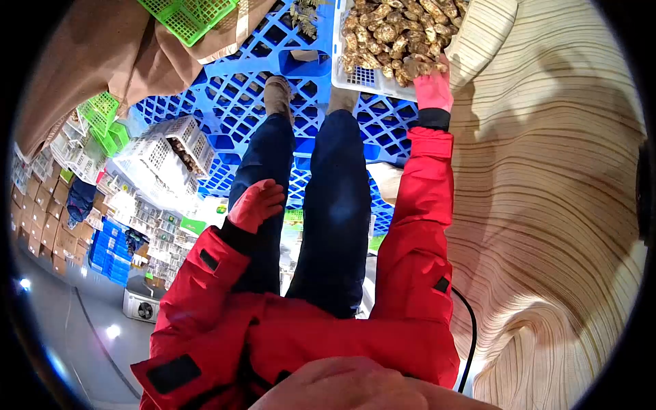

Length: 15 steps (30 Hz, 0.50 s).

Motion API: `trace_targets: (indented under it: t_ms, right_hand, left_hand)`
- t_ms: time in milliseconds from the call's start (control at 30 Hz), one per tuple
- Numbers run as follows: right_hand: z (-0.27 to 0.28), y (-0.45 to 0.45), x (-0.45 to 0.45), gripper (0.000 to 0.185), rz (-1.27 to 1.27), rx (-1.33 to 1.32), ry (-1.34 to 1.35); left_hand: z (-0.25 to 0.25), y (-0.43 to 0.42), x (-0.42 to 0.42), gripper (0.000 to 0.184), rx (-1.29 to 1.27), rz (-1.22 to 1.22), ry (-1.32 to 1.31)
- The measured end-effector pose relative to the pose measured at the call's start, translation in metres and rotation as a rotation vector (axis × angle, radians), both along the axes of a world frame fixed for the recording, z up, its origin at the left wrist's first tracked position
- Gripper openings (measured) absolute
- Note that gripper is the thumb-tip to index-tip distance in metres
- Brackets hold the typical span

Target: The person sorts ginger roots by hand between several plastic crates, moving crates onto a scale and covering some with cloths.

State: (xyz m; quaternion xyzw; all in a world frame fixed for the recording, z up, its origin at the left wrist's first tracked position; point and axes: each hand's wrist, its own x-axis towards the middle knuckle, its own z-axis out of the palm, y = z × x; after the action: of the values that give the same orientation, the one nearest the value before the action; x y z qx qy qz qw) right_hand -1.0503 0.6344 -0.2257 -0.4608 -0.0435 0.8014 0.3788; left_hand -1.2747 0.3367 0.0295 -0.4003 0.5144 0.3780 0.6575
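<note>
My right hand [433,90] reaches over the near right corner of a white plastic crate [372,86]. Inside the crate lies a heap of knobbly brown-and-cream pieces [396,34] that look like mushrooms. Its fingertips are among the pieces at the rim and mostly hidden, so I cannot tell whether they grip one. My left hand [255,206] hangs above my left thigh, fingers loosely stretched out and nothing in it. Both arms wear red sleeves with dark cuffs.
Blue plastic pallets [236,96] lie beneath my shoes. A striped cloth [547,171] spreads along the right. Brown cloth [102,55] and a green basket [188,17] are at upper left. White crates [154,164] and cardboard boxes [48,208] stand farther left. A black cable [471,328] hangs nearby.
</note>
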Motion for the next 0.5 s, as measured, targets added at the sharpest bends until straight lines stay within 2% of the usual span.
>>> trace_targets:
  t_ms: [33,133,200,233,267,400,500]
  right_hand:
    - [0.013,-0.004,-0.003,0.040,-0.090,-0.051,0.195]
    - [0.043,-0.003,-0.033,0.047,-0.162,-0.125,0.331]
    - [0.042,-0.008,-0.053,0.045,-0.032,0.098,0.118]
    - [0.044,-0.007,-0.059,0.044,0.020,0.099,0.208]
    - [0.045,-0.005,-0.064,0.045,0.123,0.101,0.180]
    - [0.045,-0.005,-0.071,0.043,0.219,0.166,0.184]
    - [0.046,-0.003,-0.066,0.043,0.361,0.150,0.045]
  left_hand:
    - [0.001,0.000,-0.001,0.046,0.018,-0.003,0.001]
    - [-0.002,-0.005,-0.001,0.048,0.021,-0.009,-0.012]
    - [-0.001,-0.006,-0.002,0.048,0.016,-0.026,-0.013]
    - [-0.001,-0.006,-0.002,0.048,0.010,-0.038,-0.016]
    - [-0.001,-0.005,-0.002,0.049,0.006,-0.049,-0.018]
    - [0.001,-0.005,-0.003,0.039,0.007,0.017,-0.009]
    - [0.000,-0.005,-0.004,0.050,-0.004,-0.086,-0.009]
